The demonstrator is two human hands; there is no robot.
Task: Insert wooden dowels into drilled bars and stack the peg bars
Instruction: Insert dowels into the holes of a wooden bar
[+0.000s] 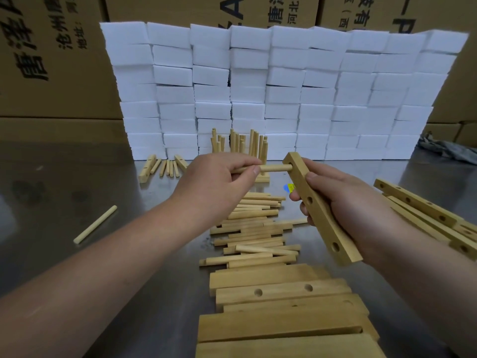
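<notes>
— While the drilled bar [320,208] is gripped in the right hand [343,200], with the fingers curled round its middle, what is held by the left hand [219,177]?
— A dowel [273,168] is pinched between its thumb and curled fingers. The dowel is held level, and its tip is entered in the hole at the raised far end of the bar. Two more holes are seen unfilled lower down.
— What is found beneath and around?
— A heap of loose dowels [255,228] is spread on the table [64,177] under both hands. Stacked bars [281,293] are seen nearest the camera, and more drilled bars [423,210] are laid at the right. Finished peg bars [240,143] are stood behind the hands, partly hidden by the left one, before a wall of white foam blocks [284,86]. One stray dowel [95,224] is seen well apart at the left.
</notes>
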